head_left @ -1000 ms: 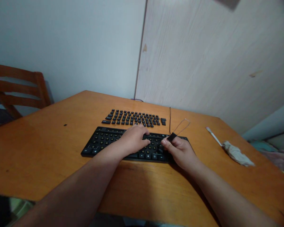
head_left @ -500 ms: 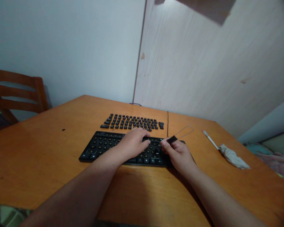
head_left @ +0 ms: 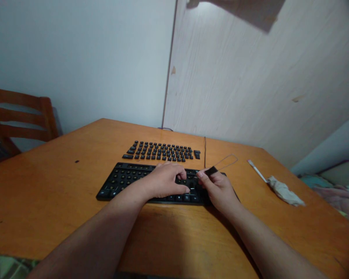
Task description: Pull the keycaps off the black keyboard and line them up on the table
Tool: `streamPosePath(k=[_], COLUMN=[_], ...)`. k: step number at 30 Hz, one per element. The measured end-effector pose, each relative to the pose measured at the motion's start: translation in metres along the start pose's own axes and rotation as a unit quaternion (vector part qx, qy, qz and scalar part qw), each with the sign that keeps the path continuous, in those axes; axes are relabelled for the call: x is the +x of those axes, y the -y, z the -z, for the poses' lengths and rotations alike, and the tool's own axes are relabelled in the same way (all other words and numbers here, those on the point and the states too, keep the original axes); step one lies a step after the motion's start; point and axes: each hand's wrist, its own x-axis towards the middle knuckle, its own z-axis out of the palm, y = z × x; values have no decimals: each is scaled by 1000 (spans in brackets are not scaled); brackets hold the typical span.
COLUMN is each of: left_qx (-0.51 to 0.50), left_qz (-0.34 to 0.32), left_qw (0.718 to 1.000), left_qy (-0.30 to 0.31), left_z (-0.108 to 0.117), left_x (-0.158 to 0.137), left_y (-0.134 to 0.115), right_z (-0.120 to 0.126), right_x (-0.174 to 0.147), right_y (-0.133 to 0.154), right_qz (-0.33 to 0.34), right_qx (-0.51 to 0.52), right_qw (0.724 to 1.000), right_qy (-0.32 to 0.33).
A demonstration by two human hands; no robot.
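A black keyboard with most of its keycaps off lies flat on the wooden table, its bare key sockets showing. My left hand rests over its middle, thumb and index finger curved apart with nothing visible between them. Over the right part of the board, my right hand pinches a keycap puller with a black handle and a thin wire loop. The loop points up and to the right. Behind the keyboard, loose black keycaps are laid out in rows. My hands hide much of the board's middle and right.
On the right of the table lie a white-handled brush and a crumpled pale cloth. One small dark piece sits at the left. A cable runs toward the wall behind. A wooden chair stands at the left.
My left hand has shifted slightly right and toward me, its thumb now lower and index finger more bent. My right hand still holds the keycap puller in nearly the same place.
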Motion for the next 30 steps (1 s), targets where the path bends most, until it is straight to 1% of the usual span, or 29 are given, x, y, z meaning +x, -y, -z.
streamPosePath(k=[7, 21, 30], left_qx=[20, 57, 48], left_qz=[10, -1, 5], left_qw=[1000, 998, 999], left_qy=[2, -20, -14], left_z=[-5, -10, -11], left_x=[1, 0, 1], left_y=[2, 1, 2], right_z=[0, -1, -2], right_x=[-1, 0, -1], right_y=[4, 4, 4], right_qz=[2, 1, -3], right_qx=[13, 26, 37], right_qw=[1000, 1000, 999], right_qy=[2, 6, -7])
